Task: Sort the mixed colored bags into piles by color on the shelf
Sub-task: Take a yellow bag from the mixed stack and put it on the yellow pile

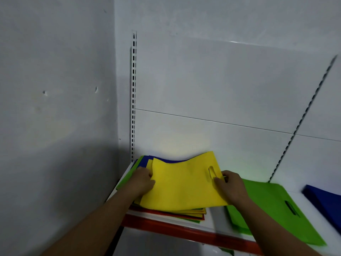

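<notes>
1. Head view is showing both hands working on one bag. The left hand (143,182) is curling its fingers round the left edge of the yellow bag (184,185). The right hand (230,187) is pinching the right edge, thumb on top, just beside the handle slot (211,172).
2. The yellow bag is lying on top of the mixed stack (193,215) at the left end of the shelf (184,230), with its far edge arching up a little. Red, green, yellow and blue edges are peeking out beneath it.
3. To the right, a green pile (273,209) is lying apart from the stack. A blue pile (326,202) is sitting further right, partly cut off by the frame. No yellow pile is showing.
4. The step in hand is probably lifting the top yellow bag off the stack.
5. The next move is likely calling for peeling only this one bag free. It would then be going to a bare spot on the shelf, clear of green and blue, to start a yellow pile.
6. A slotted upright (133,89) is running up the white wall behind.
</notes>
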{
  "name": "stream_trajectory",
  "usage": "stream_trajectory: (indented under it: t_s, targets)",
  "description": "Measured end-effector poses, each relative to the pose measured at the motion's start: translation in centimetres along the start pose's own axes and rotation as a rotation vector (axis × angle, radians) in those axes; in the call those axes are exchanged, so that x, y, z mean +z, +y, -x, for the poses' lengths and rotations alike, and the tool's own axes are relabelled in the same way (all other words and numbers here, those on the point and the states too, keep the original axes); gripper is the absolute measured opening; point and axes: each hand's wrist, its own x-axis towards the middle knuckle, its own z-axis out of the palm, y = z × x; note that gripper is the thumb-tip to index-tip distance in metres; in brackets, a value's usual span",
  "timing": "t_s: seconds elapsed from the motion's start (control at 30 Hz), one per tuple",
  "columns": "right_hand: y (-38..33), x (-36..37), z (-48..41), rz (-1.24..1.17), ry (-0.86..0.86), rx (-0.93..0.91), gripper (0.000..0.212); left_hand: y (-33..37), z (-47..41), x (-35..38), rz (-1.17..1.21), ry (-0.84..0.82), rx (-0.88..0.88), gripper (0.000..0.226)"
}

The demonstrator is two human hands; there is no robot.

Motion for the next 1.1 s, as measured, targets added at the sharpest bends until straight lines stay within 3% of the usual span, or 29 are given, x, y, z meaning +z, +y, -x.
stream_trajectory:
  t_s: [0.07, 0.13, 0.2, 0.27, 0.43, 0.6, 0.73, 0.87, 1.0, 1.1]
  targets:
    - [0.1, -0.1, -0.1, 0.016, 0.002, -0.004, 0.017, 0.1, 0.1, 0.4, -0.034, 0.02, 0.01, 0.029]
    - [0.2, 0.0, -0.2, 0.019, -0.003, -0.001, 0.018, 0.4, 0.3, 0.5, -0.003, 0.033, 0.013, 0.023]
    - [0.2, 0.1, -0.2, 0.011, -0.007, 0.011, 0.018, 0.8, 0.4, 0.3, 0.126, 0.06, 0.007, 0.006]
    - [0.2, 0.2, -0.1, -0.006, -0.006, 0.029, 0.017, 0.9, 0.1, 0.2, 0.323, 0.067, -0.005, 0.007]
    - [0.0, 0.4, 0.3, -0.049, 0.029, 0.039, 0.014, 0.7, -0.4, -0.5, 0.554, 0.097, -0.096, 0.041]
    - [-1.1, -0.1, 0.7, -0.133, 0.068, 0.05, 0.007, -0.1, -0.5, -1.0, 0.634, 0.123, -0.071, 0.054]
    - [-2.3, -0.9, 1.4, -0.261, 0.07, 0.088, 0.023, 0.2, -0.6, -2.2, 0.788, 0.145, -0.031, 0.062]
    - [-2.7, -1.3, 1.6, -0.329, 0.084, 0.121, 0.016, 0.8, -0.4, -3.0, 0.863, 0.166, -0.008, 0.072]
    - [-2.7, -1.5, 1.6, -0.248, 0.117, 0.081, 0.033, 1.5, -0.1, -3.5, 0.902, 0.145, -0.054, 0.067]
    - [-2.2, -2.6, 1.9, -0.235, 0.16, 0.054, 0.031, 3.0, 0.0, -3.8, 0.891, 0.111, -0.022, 0.054]
